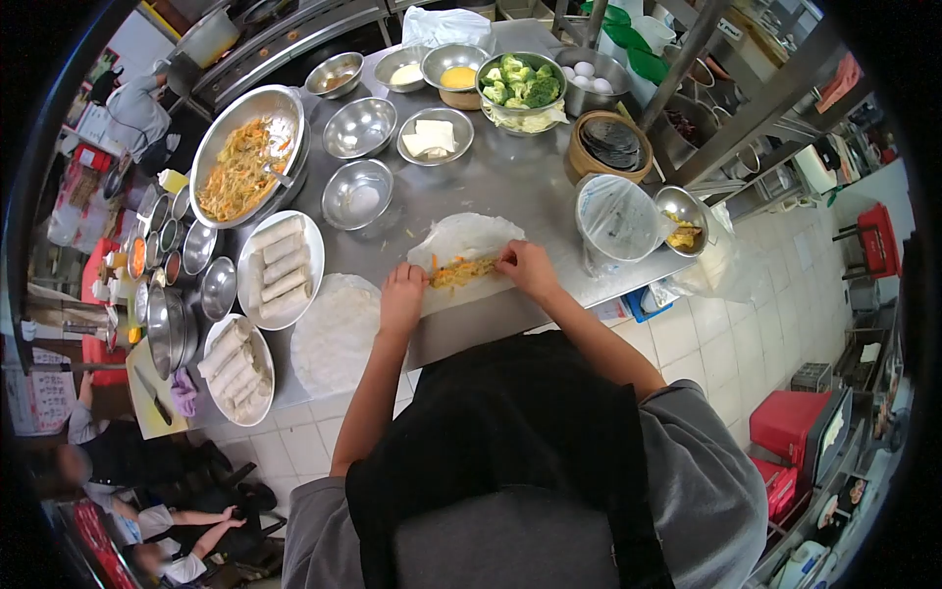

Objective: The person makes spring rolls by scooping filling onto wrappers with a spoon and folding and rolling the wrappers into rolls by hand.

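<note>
A thin round spring roll wrapper (469,233) lies on the steel table before me, with a strip of shredded vegetable filling (459,274) across its near part. My left hand (400,297) has its fingers closed at the strip's left end, on the wrapper's edge. At the right end, my right hand (525,268) pinches the wrapper beside the filling. A stack of wrappers (336,334) lies left of my left forearm. Finished spring rolls rest on two oval white plates (316,257) (263,412) farther left.
A large steel bowl (292,108) of shredded filling with a spoon stands at the back left. Small steel bowls (358,194), a bowl of broccoli (520,82), a bamboo steamer (638,172) and a plastic-covered tub (618,221) line the table. Other people are at the left.
</note>
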Demonstrator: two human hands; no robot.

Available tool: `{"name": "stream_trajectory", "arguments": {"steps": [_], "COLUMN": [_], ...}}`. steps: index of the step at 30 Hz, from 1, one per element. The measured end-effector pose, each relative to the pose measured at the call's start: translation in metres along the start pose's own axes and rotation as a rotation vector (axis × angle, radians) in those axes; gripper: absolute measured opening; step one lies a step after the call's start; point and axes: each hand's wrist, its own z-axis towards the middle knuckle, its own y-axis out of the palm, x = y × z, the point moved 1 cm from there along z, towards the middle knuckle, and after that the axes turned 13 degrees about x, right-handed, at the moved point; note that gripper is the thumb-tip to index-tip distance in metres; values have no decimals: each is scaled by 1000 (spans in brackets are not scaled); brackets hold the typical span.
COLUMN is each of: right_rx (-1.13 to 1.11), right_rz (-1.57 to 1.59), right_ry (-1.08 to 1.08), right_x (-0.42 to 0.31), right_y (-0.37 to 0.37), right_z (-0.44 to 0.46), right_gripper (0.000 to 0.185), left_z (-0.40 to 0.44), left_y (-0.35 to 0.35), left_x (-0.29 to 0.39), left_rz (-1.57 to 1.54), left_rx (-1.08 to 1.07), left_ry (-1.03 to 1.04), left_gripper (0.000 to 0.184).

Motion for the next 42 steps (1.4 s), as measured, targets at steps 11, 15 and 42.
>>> {"name": "stream_trajectory", "arguments": {"steps": [11,15,42], "right_rx": [35,69,-11], "right_rz": [53,57,-18], "right_ry": [28,7,-157], "right_x": [6,9,-1], "right_y": [3,1,-2], "right_z": [2,3,4], "right_gripper": [15,13,11], "left_z": [-2,-3,45], "left_y": [13,12,16], "left_x": [-4,-1,5], "left_rz": [-348,-603,-543], "left_rx": [-50,-30,-123], "left_ry": [-226,-322,-23], "left_gripper": [36,34,44]}}
